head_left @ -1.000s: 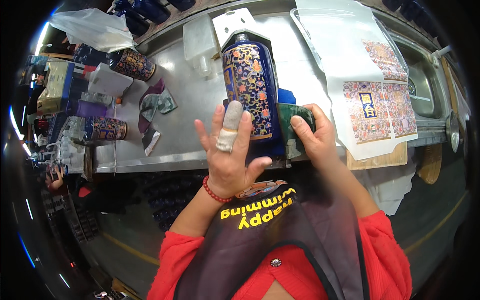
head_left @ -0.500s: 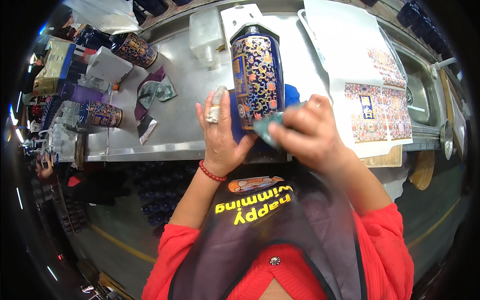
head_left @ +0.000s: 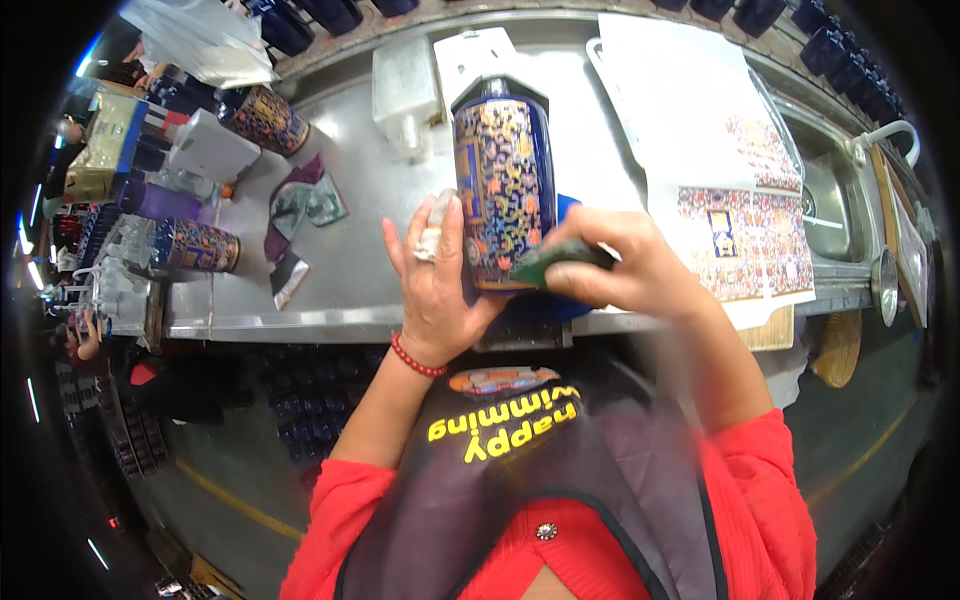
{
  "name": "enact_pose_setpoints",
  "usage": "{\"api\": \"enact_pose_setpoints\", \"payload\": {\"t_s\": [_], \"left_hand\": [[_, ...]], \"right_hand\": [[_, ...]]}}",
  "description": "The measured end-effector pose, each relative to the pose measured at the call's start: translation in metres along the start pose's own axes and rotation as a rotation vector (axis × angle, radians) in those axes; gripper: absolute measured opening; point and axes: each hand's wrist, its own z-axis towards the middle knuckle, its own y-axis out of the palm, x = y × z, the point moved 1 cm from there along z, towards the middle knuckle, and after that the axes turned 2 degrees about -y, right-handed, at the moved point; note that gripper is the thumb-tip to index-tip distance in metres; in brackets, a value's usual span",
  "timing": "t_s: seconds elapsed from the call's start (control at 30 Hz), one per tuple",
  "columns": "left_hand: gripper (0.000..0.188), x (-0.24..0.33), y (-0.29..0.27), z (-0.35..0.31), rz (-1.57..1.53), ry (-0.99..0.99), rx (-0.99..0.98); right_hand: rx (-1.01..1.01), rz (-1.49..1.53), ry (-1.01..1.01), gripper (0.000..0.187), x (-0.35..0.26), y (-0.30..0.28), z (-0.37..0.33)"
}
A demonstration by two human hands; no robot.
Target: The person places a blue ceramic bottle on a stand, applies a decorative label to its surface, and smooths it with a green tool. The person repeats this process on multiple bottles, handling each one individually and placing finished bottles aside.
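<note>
A dark blue bottle (head_left: 515, 200) with a gold, orange and multicoloured floral pattern lies on its side, neck pointing away from me. My left hand (head_left: 435, 285) rests against its left side near the base, fingers stretched and apart, thumb at the bottle's lower end. A whitish wrap (head_left: 430, 240) covers one of its fingers. Pinched in my right hand (head_left: 630, 265) is a flat dark green scraper (head_left: 560, 262), its edge against the lower right of the bottle. Blue cloth (head_left: 570, 305) shows beneath the bottle.
Printed decal sheets (head_left: 745, 235) lie right, beside a sink (head_left: 835, 210). A clear square bottle (head_left: 405, 90) lies behind. Left are cloth scraps (head_left: 300, 205), two patterned bottles (head_left: 265, 120) and a white box (head_left: 210, 140). The steel counter's front edge (head_left: 270, 332) runs before me.
The bottle and counter sit slightly lower in the view. My right hand has turned, and the green scraper now lies flatter across the bottle's lower end. My left hand stays beside the bottle.
</note>
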Motion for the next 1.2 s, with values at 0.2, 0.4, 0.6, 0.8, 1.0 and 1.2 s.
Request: {"api": "enact_pose_setpoints", "payload": {"t_s": [0.2,0.4,0.6,0.8,1.0,1.2], "left_hand": [[0.102,-0.001,-0.009,0.006,0.045,-0.039,-0.039],[0.093,0.009,-0.023,0.012,0.206,0.03,-0.047],[0.091,0.005,-0.023,0.016,0.111,0.082,-0.018],[0.09,-0.026,-0.018,0.065,-0.022,0.197,-0.118],[0.078,-0.04,-0.007,0.099,-0.18,0.187,-0.091],[0.075,-0.045,0.002,0.099,-0.34,0.08,-0.037]], "right_hand": [[0.405,-0.174,0.041,0.02,0.025,-0.003,0.043],[0.566,0.087,0.323,0.018,0.026,-0.022,0.058],[0.664,0.144,0.312,0.014,0.049,-0.026,0.062],[0.594,0.355,0.326,0.017,0.052,-0.017,0.062],[0.453,0.723,0.313,0.017,0.063,-0.003,0.06],[0.554,0.671,0.46,0.016,0.06,-0.015,0.056]]}}
